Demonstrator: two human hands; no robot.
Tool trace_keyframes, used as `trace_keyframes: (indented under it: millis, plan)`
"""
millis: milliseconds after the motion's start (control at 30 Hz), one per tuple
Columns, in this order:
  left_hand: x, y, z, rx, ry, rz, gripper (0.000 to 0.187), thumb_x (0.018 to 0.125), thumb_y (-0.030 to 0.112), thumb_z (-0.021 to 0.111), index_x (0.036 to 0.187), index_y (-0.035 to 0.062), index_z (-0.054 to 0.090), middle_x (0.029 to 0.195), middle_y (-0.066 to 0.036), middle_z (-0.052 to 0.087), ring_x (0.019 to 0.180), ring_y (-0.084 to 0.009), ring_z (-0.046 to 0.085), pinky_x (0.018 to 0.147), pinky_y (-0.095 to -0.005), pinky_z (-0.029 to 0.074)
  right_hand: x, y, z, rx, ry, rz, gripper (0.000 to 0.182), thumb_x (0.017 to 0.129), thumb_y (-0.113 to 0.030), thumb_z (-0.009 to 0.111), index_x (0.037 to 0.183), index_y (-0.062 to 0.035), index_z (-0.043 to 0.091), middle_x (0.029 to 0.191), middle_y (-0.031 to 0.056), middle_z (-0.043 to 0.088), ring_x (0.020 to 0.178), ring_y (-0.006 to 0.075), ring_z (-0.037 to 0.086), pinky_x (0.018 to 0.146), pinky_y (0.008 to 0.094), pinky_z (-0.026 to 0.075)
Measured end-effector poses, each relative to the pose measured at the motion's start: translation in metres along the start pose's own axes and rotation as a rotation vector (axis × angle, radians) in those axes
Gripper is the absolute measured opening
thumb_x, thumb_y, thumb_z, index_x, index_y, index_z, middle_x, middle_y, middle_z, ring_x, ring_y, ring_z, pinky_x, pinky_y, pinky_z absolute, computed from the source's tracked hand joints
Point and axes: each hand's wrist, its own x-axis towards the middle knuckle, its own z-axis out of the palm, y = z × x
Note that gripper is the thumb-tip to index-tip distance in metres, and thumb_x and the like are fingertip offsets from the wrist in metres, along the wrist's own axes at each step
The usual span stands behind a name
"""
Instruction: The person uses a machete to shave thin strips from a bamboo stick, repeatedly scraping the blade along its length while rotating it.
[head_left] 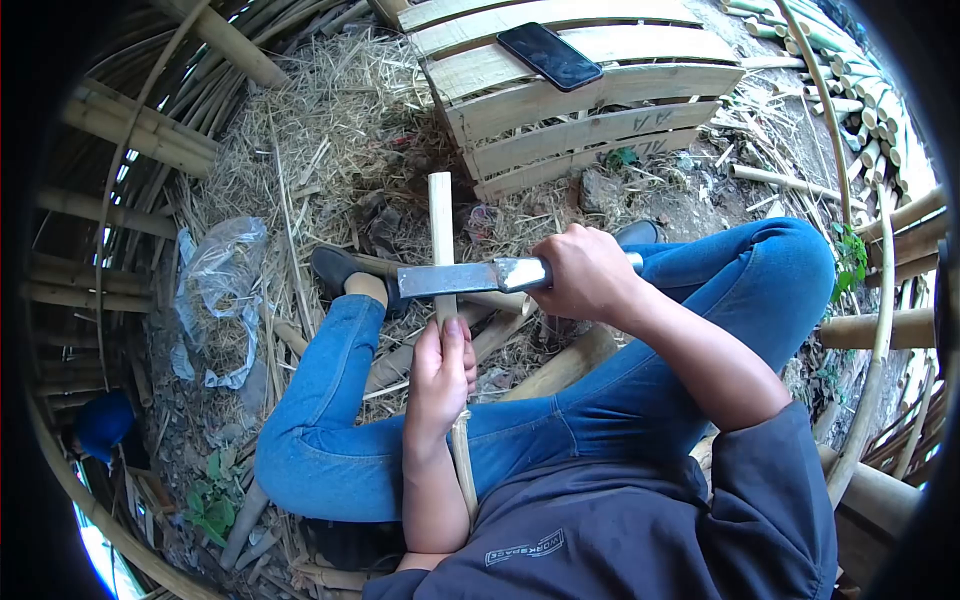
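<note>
My left hand (441, 368) is closed round a split bamboo strip (441, 222), thumb along its face. The strip stands up from my fist, and its lower part with a node runs down past my wrist toward my shirt. My right hand (588, 275) grips the handle of a broad, square-ended knife (430, 281). Its flat metal blade lies crosswise over the strip, a little above my left thumb. Part of the handle's end shows beyond my right fist.
A slatted wooden crate (590, 115) with a phone (550, 57) on top stands ahead. Cut bamboo poles (870, 110) are stacked at the far right. Clear plastic (225, 290) lies on the shaving-covered ground at left. Bamboo lengths (570, 362) lie between my legs.
</note>
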Motion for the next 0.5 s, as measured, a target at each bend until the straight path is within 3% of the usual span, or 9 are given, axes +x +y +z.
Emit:
trace_keyframes:
  millis: [167, 267, 500]
  plan:
    - [0.001, -0.007, 0.008, 0.050, 0.037, 0.075, 0.033, 0.110, 0.040, 0.038, 0.095, 0.0116, 0.046, 0.063, 0.006, 0.035, 0.046, -0.0015, 0.029, 0.040, -0.0205, 0.023, 0.003, 0.012, 0.021, -0.009, 0.047, 0.012, 0.014, 0.065, -0.018, 0.068, 0.071, -0.0055, 0.072, 0.070, 0.0210, 0.068, 0.069, 0.0390, 0.070, 0.068, 0.0466, 0.058]
    - [0.001, -0.004, 0.006, -0.016, 0.000, -0.014, 0.033, 0.110, 0.036, 0.040, 0.092, 0.0100, 0.047, 0.065, 0.005, 0.042, 0.048, -0.0023, 0.037, 0.041, -0.0201, 0.031, 0.008, 0.014, 0.022, -0.033, 0.108, 0.017, 0.013, 0.064, -0.014, 0.065, 0.069, -0.0041, 0.072, 0.069, 0.0237, 0.068, 0.068, 0.0405, 0.070, 0.067, 0.0465, 0.058]
    - [0.001, -0.009, 0.007, 0.085, 0.038, 0.064, 0.033, 0.110, 0.036, 0.041, 0.092, 0.0093, 0.047, 0.065, 0.004, 0.042, 0.050, -0.0027, 0.039, 0.043, -0.0205, 0.033, 0.012, 0.016, 0.015, -0.072, 0.142, 0.000, 0.012, 0.062, -0.013, 0.066, 0.068, -0.0040, 0.072, 0.069, 0.0242, 0.067, 0.067, 0.0413, 0.070, 0.067, 0.0483, 0.058]
